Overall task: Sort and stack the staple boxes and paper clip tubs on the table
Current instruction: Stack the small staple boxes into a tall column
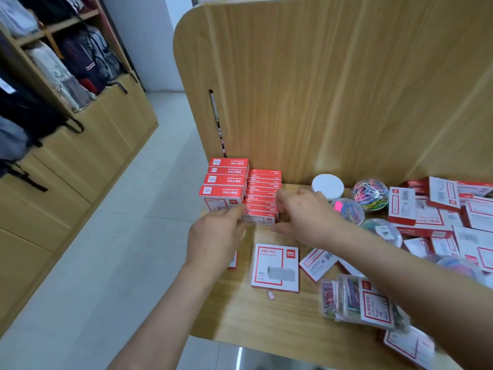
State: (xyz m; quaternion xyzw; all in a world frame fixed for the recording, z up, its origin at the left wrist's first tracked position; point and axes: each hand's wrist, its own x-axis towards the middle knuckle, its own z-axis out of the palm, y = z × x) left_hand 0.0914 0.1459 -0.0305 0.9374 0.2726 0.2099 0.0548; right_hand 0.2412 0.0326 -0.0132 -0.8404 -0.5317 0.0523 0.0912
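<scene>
Red-and-white staple boxes stand upright in two rows at the table's far left corner: a taller row (226, 180) and a shorter row (262, 193) beside it. My left hand (216, 236) reaches to the front of these rows, fingers straight and touching the front box. My right hand (301, 214) rests against the right side of the shorter row, fingers loosely curved. One staple box (276, 268) lies flat in front. Round clear tubs of coloured paper clips (370, 194) sit to the right.
A heap of loose staple boxes (440, 217) covers the right side of the wooden table (256, 321). Flat clear clip packs (360, 300) lie near the front. A white lid (327, 186) stands by the wooden partition (320, 89). Shelves with bags stand at left.
</scene>
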